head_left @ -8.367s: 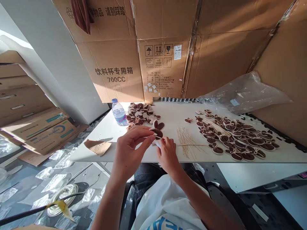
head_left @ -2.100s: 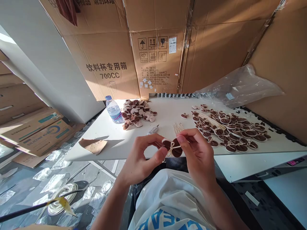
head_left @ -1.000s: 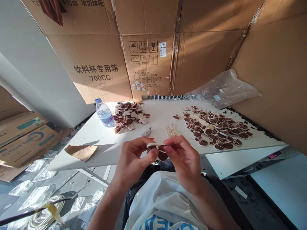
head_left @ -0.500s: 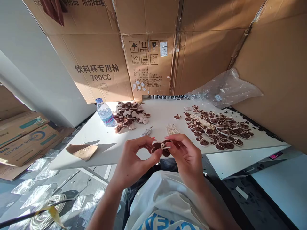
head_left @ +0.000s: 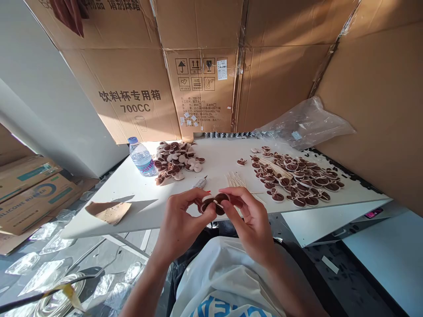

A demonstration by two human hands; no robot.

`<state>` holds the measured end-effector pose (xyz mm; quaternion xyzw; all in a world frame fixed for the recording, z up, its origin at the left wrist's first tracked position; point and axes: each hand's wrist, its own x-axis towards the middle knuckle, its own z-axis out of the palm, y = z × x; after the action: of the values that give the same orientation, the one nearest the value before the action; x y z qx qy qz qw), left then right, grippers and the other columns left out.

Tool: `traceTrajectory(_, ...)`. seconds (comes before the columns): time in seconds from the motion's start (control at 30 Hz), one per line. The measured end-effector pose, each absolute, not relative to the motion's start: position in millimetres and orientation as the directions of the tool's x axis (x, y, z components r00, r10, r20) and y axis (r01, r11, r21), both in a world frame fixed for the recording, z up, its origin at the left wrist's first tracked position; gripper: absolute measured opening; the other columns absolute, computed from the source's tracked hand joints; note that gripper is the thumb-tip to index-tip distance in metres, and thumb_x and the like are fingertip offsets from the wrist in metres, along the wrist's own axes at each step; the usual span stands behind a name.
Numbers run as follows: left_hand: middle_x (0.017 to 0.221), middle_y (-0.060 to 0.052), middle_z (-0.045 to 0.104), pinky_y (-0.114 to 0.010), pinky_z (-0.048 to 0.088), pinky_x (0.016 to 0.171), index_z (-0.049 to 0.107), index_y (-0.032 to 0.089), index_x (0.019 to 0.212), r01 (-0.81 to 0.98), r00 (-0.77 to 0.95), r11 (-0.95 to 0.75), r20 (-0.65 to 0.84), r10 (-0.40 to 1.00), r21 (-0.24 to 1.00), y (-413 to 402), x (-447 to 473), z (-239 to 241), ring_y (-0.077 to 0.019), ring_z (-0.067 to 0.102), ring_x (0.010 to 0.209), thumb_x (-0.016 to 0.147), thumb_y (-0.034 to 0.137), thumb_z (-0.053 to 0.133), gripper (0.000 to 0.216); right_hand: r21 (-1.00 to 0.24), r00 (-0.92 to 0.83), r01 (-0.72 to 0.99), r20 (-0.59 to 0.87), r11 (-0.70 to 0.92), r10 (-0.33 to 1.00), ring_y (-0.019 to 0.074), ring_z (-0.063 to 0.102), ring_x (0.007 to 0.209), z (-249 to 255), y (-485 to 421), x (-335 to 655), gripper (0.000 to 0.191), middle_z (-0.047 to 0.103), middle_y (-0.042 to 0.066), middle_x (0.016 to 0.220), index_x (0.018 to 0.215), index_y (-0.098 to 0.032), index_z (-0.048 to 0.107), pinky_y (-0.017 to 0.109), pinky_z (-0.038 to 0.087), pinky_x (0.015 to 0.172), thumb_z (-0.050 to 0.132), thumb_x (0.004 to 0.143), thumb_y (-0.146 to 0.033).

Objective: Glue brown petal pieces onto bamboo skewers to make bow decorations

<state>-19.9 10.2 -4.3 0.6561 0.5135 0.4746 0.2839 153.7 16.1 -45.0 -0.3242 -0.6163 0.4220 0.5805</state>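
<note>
Above the table's front edge, both hands hold one brown felt piece (head_left: 220,197) with a cream edge and rounded lobes. A thin cream cord crosses its middle. My left hand (head_left: 187,215) pinches its left side between thumb and fingers. On the right side, my right hand (head_left: 248,222) has its thumb and index finger closed on the piece beside the cord. The fingertips partly cover the cord, so I cannot tell whether the right hand grips it too. Just beyond lie loose cream cords (head_left: 236,179) and a small white tube (head_left: 200,182) with a dark tip.
On the white table (head_left: 145,215), a pile of brown and cream felt pieces (head_left: 176,158) lies left, near a water bottle (head_left: 142,157). Corded pieces (head_left: 297,174) spread right. A torn cardboard scrap (head_left: 109,212) lies front left. Cardboard (head_left: 205,101) walls the back; a plastic bag (head_left: 307,125) rests against it.
The cord loop standing at the piece's middle now shows smaller and flatter. Both hands keep their pinch on the piece. The whole view has shifted slightly.
</note>
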Motion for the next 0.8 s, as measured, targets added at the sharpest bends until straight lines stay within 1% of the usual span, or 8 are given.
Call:
traceTrajectory(0.1,0.081,-0.003,0.076,-0.03,0.058,0.076,0.082,0.019,0.094,0.418,0.091,-0.315,0.306,0.948,0.852,13,-23,-5,-0.0185,0.068,0.078,0.093,0.031,0.072,0.015,-0.894,-0.125,-0.056,0.447,0.444,0.886,0.0229,0.077,0.108,-44,18,160,0.021,0.08,0.007,0.118,0.124,-0.027,0.075,0.037,0.063,0.097,0.068,0.109,-0.039)
traceTrajectory(0.2,0.104,-0.006,0.083,-0.034,0.062,0.089,0.081,0.022,0.115,0.431,0.156,-0.322,0.282,0.947,0.843,15,-29,-5,-0.0207,0.075,0.09,0.096,0.04,0.076,0.026,-0.905,-0.12,-0.022,0.425,0.425,0.897,0.0218,0.077,0.101,-46,35,175,0.023,0.081,0.006,0.113,0.123,-0.026,0.075,0.037,0.062,0.093,0.07,0.106,-0.041)
traceTrajectory(0.3,0.119,-0.007,0.083,-0.038,0.063,0.096,0.077,0.024,0.127,0.466,0.124,-0.335,0.314,0.941,0.819,16,-38,-4,-0.0212,0.077,0.096,0.096,0.042,0.078,0.036,-0.879,0.014,0.135,0.464,0.458,0.886,0.0229,0.077,0.097,-56,81,202,0.032,0.081,0.007,0.107,0.125,-0.024,0.072,0.038,0.061,0.089,0.073,0.102,-0.045)
traceTrajectory(0.4,0.107,-0.006,0.084,-0.037,0.065,0.09,0.08,0.024,0.117,0.521,0.076,-0.335,0.348,0.934,0.785,17,-46,-2,-0.0216,0.078,0.092,0.098,0.041,0.076,0.026,-0.809,0.188,0.487,0.465,0.329,0.865,0.0246,0.077,0.085,-71,145,232,0.032,0.081,0.009,0.093,0.115,-0.02,0.071,0.036,0.059,0.079,0.066,0.099,-0.046)
traceTrajectory(0.5,0.096,-0.005,0.084,-0.035,0.065,0.083,0.081,0.023,0.108,0.556,0.053,-0.334,0.368,0.928,0.761,17,-52,0,-0.0216,0.078,0.087,0.098,0.042,0.075,0.021,-0.775,0.225,0.597,0.409,0.206,0.885,0.0267,0.073,0.075,-85,201,254,0.024,0.079,0.012,0.082,0.101,-0.017,0.072,0.039,0.056,0.077,0.068,0.092,-0.039)
traceTrajectory(0.57,0.094,-0.005,0.083,-0.033,0.065,0.079,0.081,0.023,0.106,0.574,0.062,-0.335,0.368,0.928,0.747,18,-56,-1,-0.0209,0.077,0.084,0.099,0.042,0.074,0.022,-0.734,0.192,0.659,0.371,0.161,0.909,0.0287,0.072,0.077,-91,223,261,0.015,0.078,0.012,0.079,0.088,-0.019,0.071,0.041,0.055,0.079,0.071,0.087,-0.034)
traceTrajectory(0.67,0.093,-0.005,0.083,-0.031,0.063,0.074,0.082,0.024,0.104,0.62,0.078,-0.318,0.346,0.935,0.718,19,-61,-5,-0.0202,0.076,0.08,0.099,0.045,0.073,0.023,-0.656,0.113,0.738,0.351,0.158,0.93,0.0325,0.073,0.092,-96,228,269,0.008,0.08,0.015,0.092,0.088,-0.02,0.073,0.044,0.054,0.088,0.069,0.086,-0.026)
traceTrajectory(0.8,0.09,-0.004,0.082,-0.03,0.06,0.072,0.082,0.025,0.104,0.666,0.082,-0.283,0.31,0.947,0.69,18,-64,-8,-0.0193,0.074,0.078,0.1,0.047,0.073,0.024,-0.554,-0.022,0.794,0.385,0.25,0.923,0.034,0.068,0.117,-99,199,281,0.021,0.077,0.019,0.121,0.106,-0.019,0.076,0.046,0.049,0.105,0.06,0.092,-0.021)
